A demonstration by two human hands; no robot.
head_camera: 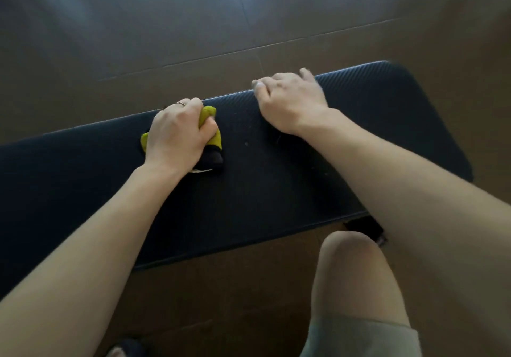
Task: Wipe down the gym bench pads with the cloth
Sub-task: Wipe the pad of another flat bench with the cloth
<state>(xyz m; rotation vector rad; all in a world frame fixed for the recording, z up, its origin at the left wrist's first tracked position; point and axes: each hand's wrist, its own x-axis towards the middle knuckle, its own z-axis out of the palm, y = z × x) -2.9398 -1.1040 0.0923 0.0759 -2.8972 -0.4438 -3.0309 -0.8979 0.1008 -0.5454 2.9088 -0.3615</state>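
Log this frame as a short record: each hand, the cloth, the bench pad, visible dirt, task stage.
left hand: grips the bunched cloth, pressing it on the pad
right hand: rests on the pad's far edge, fingers curled over it, holding nothing
cloth: yellow and black, crumpled
bench pad: dark, textured, lies across the view
dirt: pale specks between the hands
stage: wiping under way

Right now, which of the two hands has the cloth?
The left hand grips the bunched yellow cloth on the bench pad. The right hand holds nothing, resting at the pad's far edge.
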